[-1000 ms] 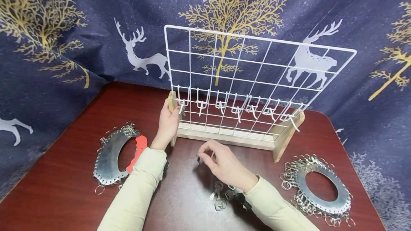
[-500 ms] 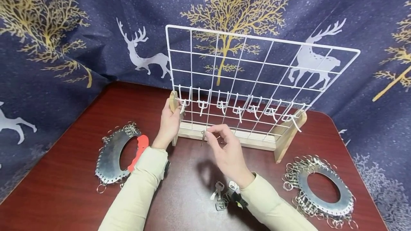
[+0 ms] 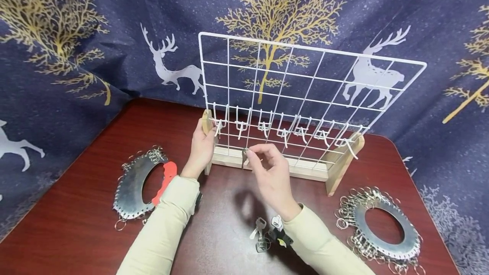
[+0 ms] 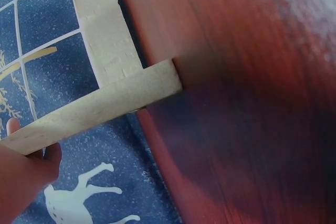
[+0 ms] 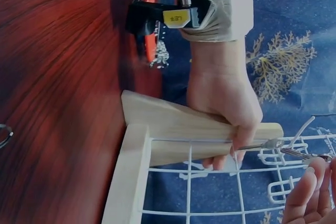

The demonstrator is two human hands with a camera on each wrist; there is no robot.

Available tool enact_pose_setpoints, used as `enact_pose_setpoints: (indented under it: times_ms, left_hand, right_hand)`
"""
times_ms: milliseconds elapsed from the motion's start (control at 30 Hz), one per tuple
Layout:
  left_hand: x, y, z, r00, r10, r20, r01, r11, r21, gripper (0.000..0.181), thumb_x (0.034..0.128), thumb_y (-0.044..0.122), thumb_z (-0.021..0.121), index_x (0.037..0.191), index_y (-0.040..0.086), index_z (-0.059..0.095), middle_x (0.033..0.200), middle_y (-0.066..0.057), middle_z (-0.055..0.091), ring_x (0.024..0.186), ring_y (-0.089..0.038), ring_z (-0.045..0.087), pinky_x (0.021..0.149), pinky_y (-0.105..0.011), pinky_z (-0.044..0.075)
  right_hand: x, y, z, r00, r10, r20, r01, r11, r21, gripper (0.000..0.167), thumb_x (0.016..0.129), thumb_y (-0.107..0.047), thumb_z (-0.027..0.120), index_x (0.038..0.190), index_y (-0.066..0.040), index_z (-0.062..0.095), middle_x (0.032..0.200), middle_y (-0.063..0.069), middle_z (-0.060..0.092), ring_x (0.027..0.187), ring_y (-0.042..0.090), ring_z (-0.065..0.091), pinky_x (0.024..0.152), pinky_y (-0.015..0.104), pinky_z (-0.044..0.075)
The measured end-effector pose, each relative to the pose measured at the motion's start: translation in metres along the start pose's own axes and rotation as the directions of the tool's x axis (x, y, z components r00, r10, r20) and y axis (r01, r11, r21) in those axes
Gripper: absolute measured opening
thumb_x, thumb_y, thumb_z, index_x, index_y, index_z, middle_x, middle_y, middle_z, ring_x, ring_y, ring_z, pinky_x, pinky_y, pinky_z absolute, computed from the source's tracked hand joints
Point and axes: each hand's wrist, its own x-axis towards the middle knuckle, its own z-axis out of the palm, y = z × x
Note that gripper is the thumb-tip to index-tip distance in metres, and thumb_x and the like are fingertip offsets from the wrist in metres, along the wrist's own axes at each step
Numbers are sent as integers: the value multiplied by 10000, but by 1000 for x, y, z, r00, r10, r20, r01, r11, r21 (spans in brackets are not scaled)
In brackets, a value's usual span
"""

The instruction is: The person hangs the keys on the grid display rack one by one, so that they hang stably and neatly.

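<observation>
My left hand [image 3: 202, 144] grips the left wooden end [image 3: 206, 122] of the white wire rack [image 3: 312, 49]; in the left wrist view its fingers curl round the wooden leg [image 4: 94, 109]. A key hangs on the leftmost hook [image 3: 219, 127], close to that hand. Between thumb and fingertips my right hand [image 3: 272, 173] pinches a small key [image 3: 244, 158], held in front of the rack's lower bar, below the hooks. In the right wrist view, the right hand [image 5: 315, 192] shows at the lower right edge, holding metal keys [image 5: 300, 154].
Loose keys [image 3: 261, 224] with rings lie on the table under my right forearm. A metal plate with rings and a red handle [image 3: 167, 179] lies at the left, and an oval ringed plate [image 3: 359, 220] at the right. Several white hooks [image 3: 283, 132] line the rack.
My right hand has risen from near the table toward the rack with the key in its fingertips. The left hand has kept its hold on the wooden end.
</observation>
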Motion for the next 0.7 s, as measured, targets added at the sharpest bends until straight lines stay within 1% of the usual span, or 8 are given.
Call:
enact_pose_setpoints:
  times_ms: [33, 133, 200, 267, 367, 500, 600, 700]
  left_hand:
    - [0, 2, 0, 1000, -6, -1, 6, 1000, 1, 195, 972, 13, 467, 1158, -27, 506, 968, -191, 585, 723, -149, 550, 660, -283, 477]
    - [-1, 3, 0, 1000, -19, 1, 19, 1000, -19, 204, 974, 14, 463, 1167, -38, 502, 974, -200, 586, 715, -123, 547, 661, -276, 477]
    - [-1, 3, 1, 1000, -18, -2, 18, 999, -35, 194, 971, 7, 464, 1155, -42, 502, 955, -201, 587, 714, -116, 553, 679, -306, 489]
    - [2, -4, 2, 1000, -5, -5, 5, 999, -53, 184, 972, 13, 464, 1147, -27, 505, 939, -191, 589, 721, -115, 564, 707, -359, 498]
    - [2, -4, 2, 1000, 4, -1, -4, 998, -61, 176, 971, 10, 460, 1138, -27, 501, 920, -190, 585, 731, -129, 574, 737, -433, 503]
    - [1, -4, 2, 1000, 6, 2, -5, 998, -59, 177, 971, 16, 459, 1141, -16, 495, 920, -189, 585, 755, -185, 581, 766, -517, 489]
    - [2, -5, 2, 1000, 3, 3, -3, 998, -63, 174, 972, 22, 463, 1140, -7, 499, 919, -183, 595, 812, -283, 599, 766, -492, 493]
    - [2, -6, 1, 1000, 4, 5, -4, 998, -62, 177, 976, 24, 462, 1143, -15, 502, 916, -174, 601, 862, -356, 600, 742, -395, 498]
  right_hand:
    - [1, 3, 0, 1000, 0, -5, 1, 1000, 7, 92, 914, 12, 629, 1001, 42, 618, 899, 186, 658, 697, 177, 612, 639, 255, 516]
    - [2, 8, 1, 1000, -6, -12, 6, 1000, 17, 97, 915, -35, 649, 998, 14, 632, 897, 166, 663, 689, 252, 620, 643, 296, 536]
    - [3, 8, 2, 1000, -1, -11, 2, 1000, 19, 103, 913, -48, 658, 996, 9, 637, 897, 161, 662, 688, 287, 619, 644, 334, 545]
    - [4, 7, 3, 1000, 2, -10, -1, 1000, 27, 108, 911, -52, 662, 997, 10, 639, 903, 156, 660, 690, 304, 616, 648, 344, 550]
    - [5, 7, 4, 1000, 9, -8, -9, 999, 41, 117, 908, -49, 665, 999, 19, 639, 903, 151, 656, 696, 325, 609, 639, 321, 543]
    - [5, 7, 5, 1000, 9, -9, -8, 999, 52, 118, 905, -40, 665, 999, 28, 641, 896, 152, 651, 695, 263, 609, 633, 275, 524]
    - [6, 8, 6, 1000, 1, -13, -1, 998, 66, 115, 904, -32, 664, 998, 29, 643, 895, 156, 650, 691, 213, 609, 651, 287, 533]
    - [7, 8, 8, 1000, -5, -18, 7, 996, 88, 117, 901, -22, 663, 998, 38, 640, 896, 169, 650, 687, 215, 610, 665, 302, 543]
